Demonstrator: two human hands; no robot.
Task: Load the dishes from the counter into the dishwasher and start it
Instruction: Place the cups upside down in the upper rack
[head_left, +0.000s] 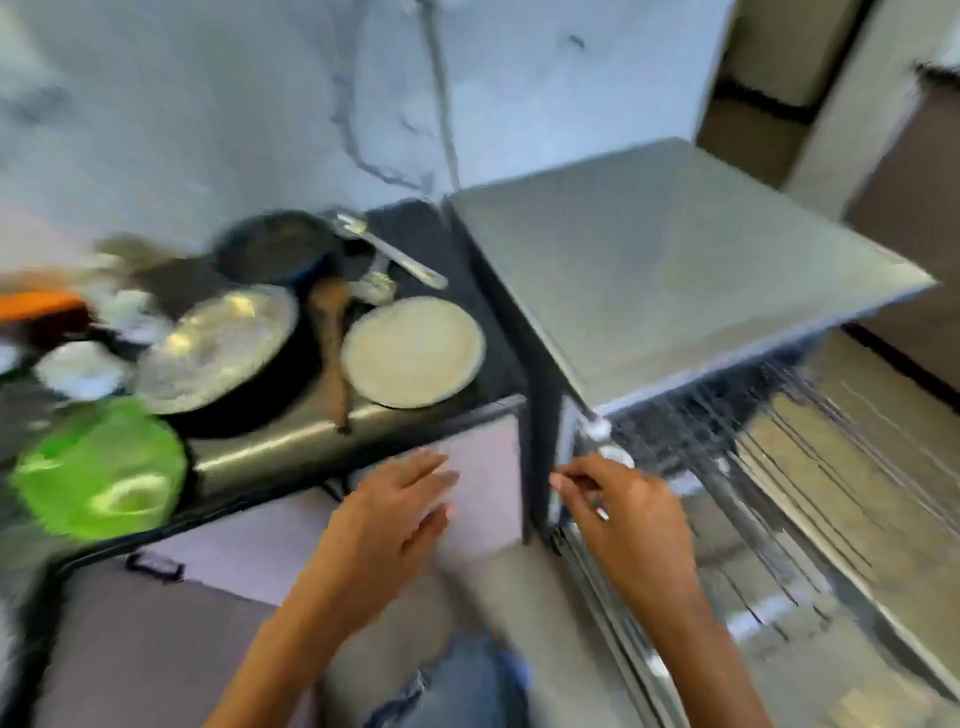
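Observation:
The frame is motion-blurred. Dishes crowd the dark counter (415, 228): a round steel plate (413, 352), a steel lid (218, 348) on a black pan, a dark bowl (275, 247), a wooden spoon (332, 343), a steel spatula (389, 252) and a green plate (101, 467). The grey dishwasher (675, 260) stands to the right with its door down and a wire rack (779, 457) pulled out. My left hand (395, 514) hovers with straight fingers in front of the cabinet below the counter. My right hand (623, 514) is at the dishwasher's front left corner, fingers bent, with something small and light by its fingers.
White bowls (83, 369) and an orange item (36, 304) sit at the counter's far left. A lilac cabinet front (483, 467) with a dark handle (153, 566) runs under the counter. A marbled wall is behind. A doorway opens at the upper right.

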